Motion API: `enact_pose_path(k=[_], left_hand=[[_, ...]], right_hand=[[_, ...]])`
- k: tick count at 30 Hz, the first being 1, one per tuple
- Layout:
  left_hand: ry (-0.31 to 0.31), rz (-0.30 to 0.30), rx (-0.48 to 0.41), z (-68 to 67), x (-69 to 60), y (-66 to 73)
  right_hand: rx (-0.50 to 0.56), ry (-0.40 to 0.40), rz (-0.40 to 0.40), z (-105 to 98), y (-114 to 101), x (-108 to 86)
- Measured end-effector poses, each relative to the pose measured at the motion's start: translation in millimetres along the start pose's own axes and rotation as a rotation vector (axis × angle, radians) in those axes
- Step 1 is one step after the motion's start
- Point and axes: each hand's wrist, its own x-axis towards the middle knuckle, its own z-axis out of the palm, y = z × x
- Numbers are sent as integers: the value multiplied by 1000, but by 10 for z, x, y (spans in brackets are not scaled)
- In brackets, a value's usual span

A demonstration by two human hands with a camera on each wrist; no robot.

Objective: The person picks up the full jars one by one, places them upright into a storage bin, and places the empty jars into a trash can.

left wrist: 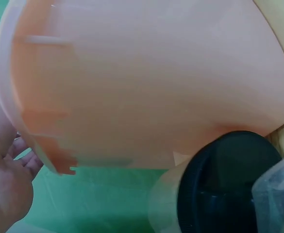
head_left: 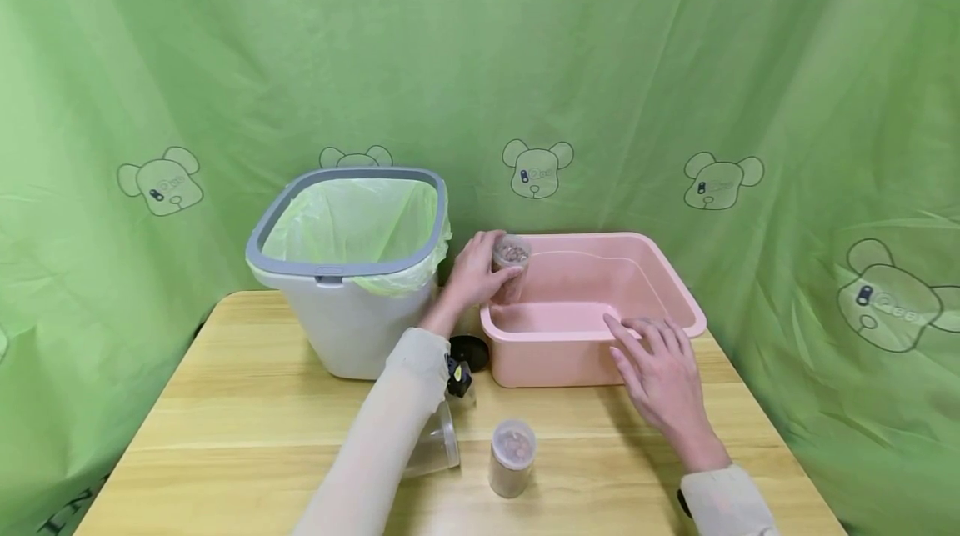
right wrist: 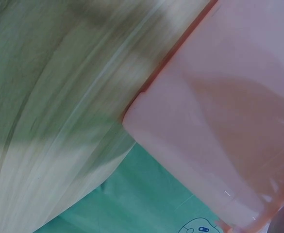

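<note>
In the head view my left hand (head_left: 474, 271) grips a clear jar (head_left: 512, 255) with small brownish pieces in it, at the left end of the pink basin (head_left: 570, 361). The jar stands upright, its lower part inside the basin. The left wrist view shows the hand (left wrist: 6, 170) at the basin's rim (left wrist: 5, 77); the jar is hidden there. My right hand (head_left: 663, 382) is at the basin's front rim, fingers spread and slightly bent, holding nothing. Only a bit of that hand (right wrist: 283, 218) shows in the right wrist view, by the basin (right wrist: 219, 111).
A grey-white bin (head_left: 341, 323) with a green liner stands left of the basin. A black lid (head_left: 470, 352) lies between them. Nearer me are a clear container (head_left: 435, 446) on its side and an upright filled jar (head_left: 512, 459). A green curtain hangs behind.
</note>
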Motion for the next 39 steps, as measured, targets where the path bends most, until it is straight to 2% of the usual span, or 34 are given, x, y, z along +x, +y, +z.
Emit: enact_pose_path(k=[4,10,21,28,39], left_hand=[[-10,-9,26,33,-13,-18],[34,-23,66,77,-10,-52],[62,-160,-49,109,-42,-48],[87,-207,-106,128,-52,-62],[6,-301,-70,114,-9,1]], right_hand=[[3,10,-2,-5,-5,9],[9,17,-4,-6,-12,11],[4,25,-4,-2,-15,15],[5,16,-2,7,-19,3],[8,4,12,-16,-20,7]])
